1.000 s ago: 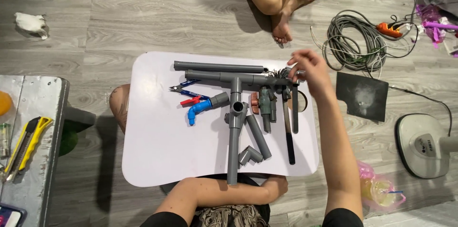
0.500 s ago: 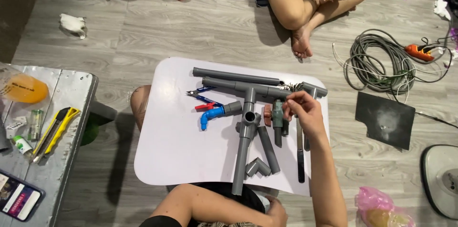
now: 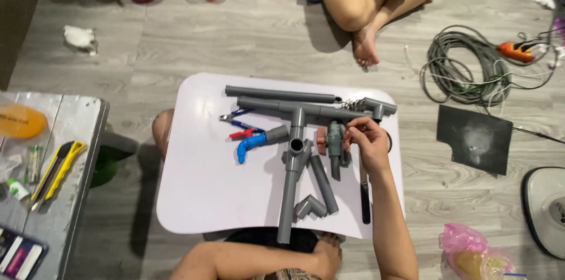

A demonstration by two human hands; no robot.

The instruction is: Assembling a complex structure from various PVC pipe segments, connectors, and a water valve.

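My right hand (image 3: 366,140) reaches over a small white table (image 3: 194,197), its fingertips pinching a grey valve fitting (image 3: 335,139) that has a red handle (image 3: 321,139). To the left lies a grey T-shaped pipe assembly (image 3: 292,165), with a long grey pipe (image 3: 282,94) behind it. Also on the table are a grey elbow (image 3: 309,206), a blue elbow fitting (image 3: 249,146), red-and-blue pliers (image 3: 238,125) and a black tool (image 3: 365,200). My left hand (image 3: 327,252) rests at the table's near edge with its fingers partly hidden.
Another person sits cross-legged (image 3: 365,3) on the floor beyond the table. To the right are a coiled cable (image 3: 465,74), a black mat (image 3: 475,139), a white fan base (image 3: 547,209) and a pink bag (image 3: 471,253). At left, a metal side table (image 3: 76,197) holds a yellow utility knife (image 3: 56,171).
My right hand has drawn back from the pipe's far right end to the valve fitting in the middle. The view has shifted down and to the right.
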